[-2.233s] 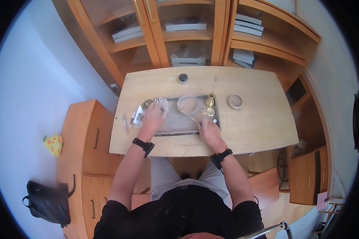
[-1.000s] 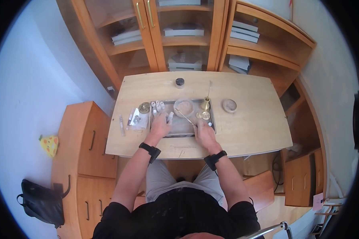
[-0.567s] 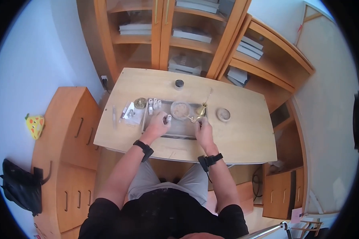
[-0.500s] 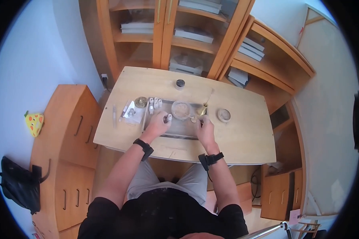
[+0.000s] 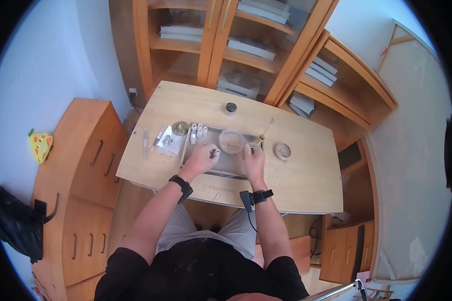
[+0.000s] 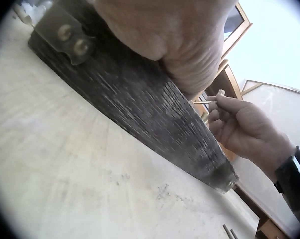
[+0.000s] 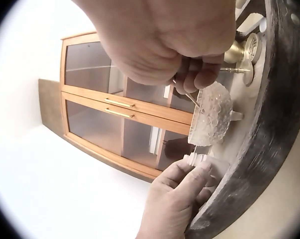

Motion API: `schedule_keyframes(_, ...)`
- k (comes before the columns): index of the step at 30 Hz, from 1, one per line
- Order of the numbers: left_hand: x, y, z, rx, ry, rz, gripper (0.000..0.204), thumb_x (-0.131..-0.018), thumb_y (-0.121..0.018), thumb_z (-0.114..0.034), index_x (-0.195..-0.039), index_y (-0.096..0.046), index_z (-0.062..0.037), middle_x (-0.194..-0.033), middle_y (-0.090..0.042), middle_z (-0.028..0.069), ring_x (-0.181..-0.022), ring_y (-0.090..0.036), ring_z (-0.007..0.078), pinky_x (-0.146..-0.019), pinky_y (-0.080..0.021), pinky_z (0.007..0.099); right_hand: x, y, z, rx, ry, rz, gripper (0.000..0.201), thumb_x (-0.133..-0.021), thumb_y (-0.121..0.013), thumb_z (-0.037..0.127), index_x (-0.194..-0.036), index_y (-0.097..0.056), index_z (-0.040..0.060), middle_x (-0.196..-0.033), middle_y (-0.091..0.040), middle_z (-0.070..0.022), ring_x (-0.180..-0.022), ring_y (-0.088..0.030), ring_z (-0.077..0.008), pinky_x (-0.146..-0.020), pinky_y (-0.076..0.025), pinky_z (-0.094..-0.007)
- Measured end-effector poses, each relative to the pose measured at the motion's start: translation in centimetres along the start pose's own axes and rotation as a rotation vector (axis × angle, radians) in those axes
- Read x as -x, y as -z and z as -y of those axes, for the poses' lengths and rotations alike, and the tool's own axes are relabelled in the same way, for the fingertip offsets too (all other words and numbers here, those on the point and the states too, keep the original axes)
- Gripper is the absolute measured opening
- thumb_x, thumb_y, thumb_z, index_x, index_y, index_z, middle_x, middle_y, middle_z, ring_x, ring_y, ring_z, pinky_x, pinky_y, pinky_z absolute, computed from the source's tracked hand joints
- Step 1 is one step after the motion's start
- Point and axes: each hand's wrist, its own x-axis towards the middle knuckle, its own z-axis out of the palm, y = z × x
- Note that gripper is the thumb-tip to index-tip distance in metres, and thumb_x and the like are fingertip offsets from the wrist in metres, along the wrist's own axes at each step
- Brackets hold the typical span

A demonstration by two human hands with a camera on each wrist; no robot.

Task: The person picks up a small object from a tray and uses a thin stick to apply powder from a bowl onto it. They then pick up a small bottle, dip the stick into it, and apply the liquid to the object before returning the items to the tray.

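Bottle [image 7: 215, 167]: gripped abt upright in L hand [image 5: 200, 159], over tray [image 7: 284, 107], nr glass bowl [image 7: 210, 117]; prob light, stiff, poss slippery; best held round body, mouth left uncovered.
Thin tool [image 5: 240, 146]: pinched in R hand [image 5: 254, 161], tip at bowl; prob light, best held by shaft.

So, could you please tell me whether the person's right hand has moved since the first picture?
Yes, judged against the round clear glass bowl in the head view, the right hand has moved forward, away from the person's body.
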Motion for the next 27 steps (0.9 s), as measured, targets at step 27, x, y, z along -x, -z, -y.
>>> schedule_keyframes(27, -0.2, 1.3, -1.5, 0.023, 0.132, 0.153, 0.021, -0.093, -0.07, -0.018, -0.094, -0.066, 0.0032, -0.085, -0.066, 0.0185, -0.076, -0.063, 0.0313, -0.074, -0.051, 0.0406, 0.3, 1.1, 0.3, -0.58, -0.395, -0.083, 0.028, -0.109, -0.053, 0.024, -0.098, -0.063, 0.0009, -0.08, -0.069, -0.0074, -0.066, -0.063, -0.0132, -0.059, -0.049, -0.0269)
